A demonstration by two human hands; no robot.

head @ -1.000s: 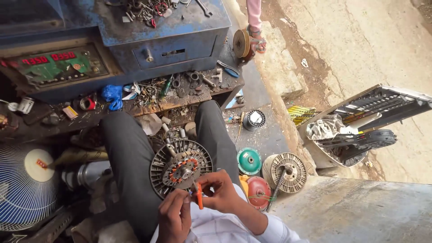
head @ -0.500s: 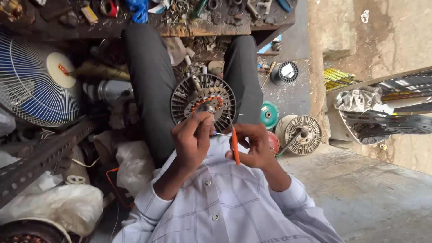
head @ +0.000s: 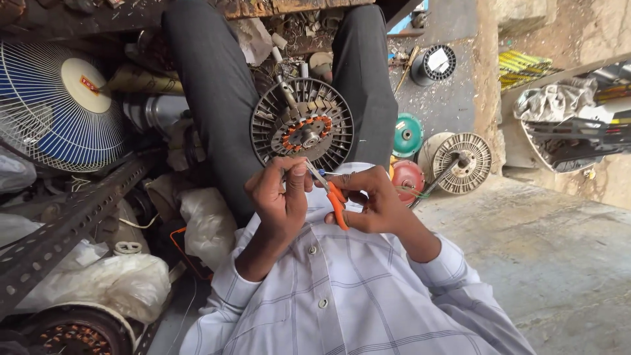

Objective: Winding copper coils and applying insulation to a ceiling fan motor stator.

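Head view, looking down at a seated person in dark trousers and a pale checked shirt.

Right hand (head: pixel 371 200): closed around the orange handles of a small pair of scissors (head: pixel 328 190), fingers through or around the loops; the metal blades point up-left towards the left hand.

Left hand (head: pixel 279 194): fingers curled with the tips pinched together right at the scissor tips. Whatever is pinched is too small to make out, so I cannot tell what it has hold of.

Round grey metal fan motor stator with radial fins and an orange winding ring (head: pixel 302 128): sits on the lap between the 2 thighs, just above both hands, face up. The left fingertips are at its lower rim; contact unclear.

Around:
- blue-and-white wire-guard table fan (head: pixel 56 105), far left, lying among clutter
- slotted steel angle bar (head: pixel 72 220), diagonal, lower left
- white plastic bags (head: pixel 112 279), lower left
- green round disc (head: pixel 407 135) and red round disc (head: pixel 407 177) on the floor, just right of the right thigh
- second finned metal rotor (head: pixel 463 161), beside the discs
- black round part (head: pixel 435 64), upper right
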